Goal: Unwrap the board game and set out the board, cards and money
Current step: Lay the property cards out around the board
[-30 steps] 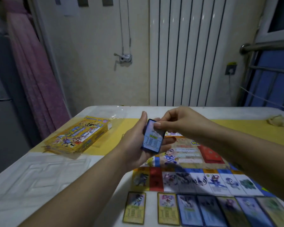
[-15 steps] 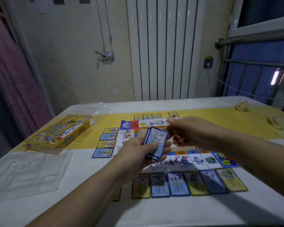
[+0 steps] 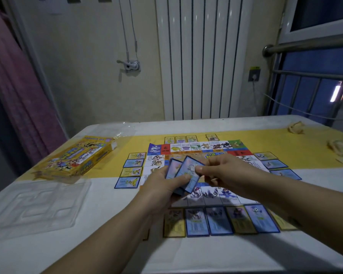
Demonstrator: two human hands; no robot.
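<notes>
Fanned out now: left hand [image 3: 161,187] grips stack [image 3: 173,167], right hand [image 3: 226,173] pinches card [image 3: 189,165], hiding board [image 3: 194,147].

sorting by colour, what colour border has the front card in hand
Blue; the front card shows best in the head view.

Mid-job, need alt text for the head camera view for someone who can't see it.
The left hand holds a small card stack over the game board while the right hand pinches the top card. On the table, laid-out cards line all four sides of the board; the yellow box and clear tray lie to the left.
</notes>
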